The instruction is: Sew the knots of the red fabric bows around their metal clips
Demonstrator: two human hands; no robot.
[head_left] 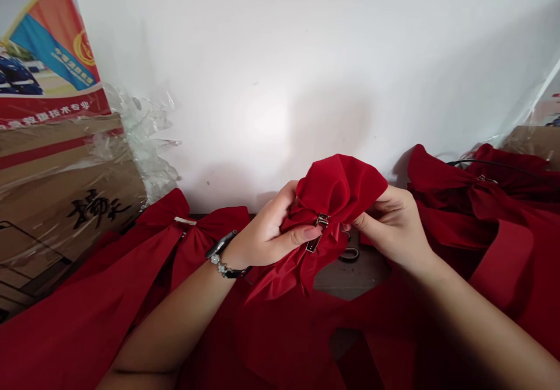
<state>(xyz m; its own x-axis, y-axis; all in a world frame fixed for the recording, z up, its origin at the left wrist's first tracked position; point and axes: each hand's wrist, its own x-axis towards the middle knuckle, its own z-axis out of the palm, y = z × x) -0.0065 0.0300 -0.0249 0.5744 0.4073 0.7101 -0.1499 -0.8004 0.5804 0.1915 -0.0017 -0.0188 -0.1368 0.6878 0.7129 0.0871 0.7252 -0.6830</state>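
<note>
We hold a red bow [341, 183] between our hands: the fingers of our left hand [269, 226] close around its folds, thumb pressed against the metal clip [322, 222] at its gathered middle, while our right hand [396, 226] pinches its other side. The gathering looks done; whether the clip is fastened, we cannot tell. The crumpled loops seem left to shape. Left of our left fingers lies a banded bow [201, 244]; right of our right fingers, a clipped bow [437, 174], both already gathered.
</note>
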